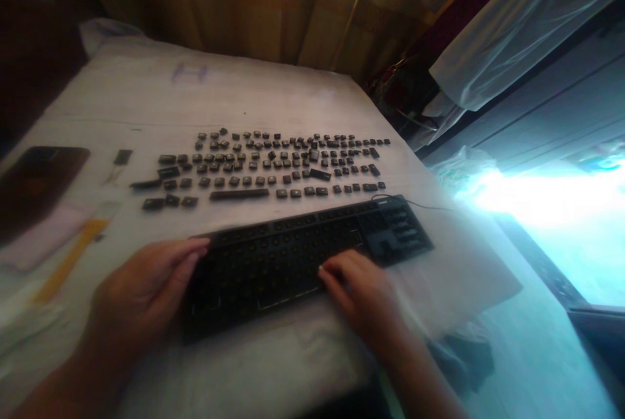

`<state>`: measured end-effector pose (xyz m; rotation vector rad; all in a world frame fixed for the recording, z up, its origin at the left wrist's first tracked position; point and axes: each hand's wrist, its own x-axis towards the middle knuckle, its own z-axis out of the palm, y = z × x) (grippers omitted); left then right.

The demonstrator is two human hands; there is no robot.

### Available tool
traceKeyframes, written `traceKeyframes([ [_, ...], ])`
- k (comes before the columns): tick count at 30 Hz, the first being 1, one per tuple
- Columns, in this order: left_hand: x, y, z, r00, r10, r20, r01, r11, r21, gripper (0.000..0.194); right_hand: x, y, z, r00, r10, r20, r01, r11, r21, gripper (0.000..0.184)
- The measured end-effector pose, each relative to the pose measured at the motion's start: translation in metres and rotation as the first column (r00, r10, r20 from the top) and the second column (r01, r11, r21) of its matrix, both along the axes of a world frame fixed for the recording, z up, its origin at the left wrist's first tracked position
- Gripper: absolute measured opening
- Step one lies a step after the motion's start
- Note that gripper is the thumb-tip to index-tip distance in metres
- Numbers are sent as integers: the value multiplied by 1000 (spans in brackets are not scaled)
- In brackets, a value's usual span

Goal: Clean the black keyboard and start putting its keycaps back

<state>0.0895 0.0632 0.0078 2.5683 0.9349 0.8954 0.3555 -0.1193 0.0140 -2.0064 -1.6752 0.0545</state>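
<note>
Brown and flat, a slab (pixel 39 188) lies well to the left of your black keyboard (pixel 293 256). A pink thing (pixel 46 237) and a yellow stick (pixel 71 259) lie on that side too. Your left hand (pixel 141 282) is at the keyboard's far left corner. Its thumb and finger tips come close together, but it is too blurry to tell if they pinch anything. Lots of loose black keys (pixel 260 181) sit in rows just behind the keyboard. The keyboard is long from left to right, its right end slanting away from you, so most of it lies right of your left fingers. Your right hand (pixel 359 289) is over its near edge and is nearer to its right end. Those fingertips bunch up too, around what, if anything, is too blurry to tell. A thin wire (pixel 430 206) runs past the keyboard's right end.
</note>
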Motion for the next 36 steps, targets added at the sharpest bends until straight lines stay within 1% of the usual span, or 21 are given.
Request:
traceKeyframes([
  [4,0,0,0,1000,-8,2,8,1000,2,23,-1,2,1,1000,2,-29,-1,1000,29,17],
  [7,0,0,-1,1000,-6,4,6,1000,1,23,1,-1,1,995,-5,-104,13,997,75,15],
  [10,0,-1,-1,1000,2,5,-1,1000,-19,22,7,-6,1,983,-53,-174,78,987,141,12],
  [13,-1,-1,-2,1000,2,-2,-2,1000,-23,22,14,-11,-1,977,-115,-182,146,975,168,12],
  [16,-2,-1,-3,1000,-8,-2,8,1000,-6,23,17,-14,-3,976,-133,-175,161,975,154,12],
  [22,-2,-1,-5,999,27,-29,-28,999,-33,23,13,-11,-1,981,-109,-160,134,979,155,13],
  [28,-2,-1,-5,999,44,-32,-45,998,-43,24,11,-6,2,992,-87,-92,93,993,69,15],
  [36,-1,0,-2,1000,25,-19,-25,1000,-14,24,16,-1,6,992,-57,-114,58,998,6,16],
])
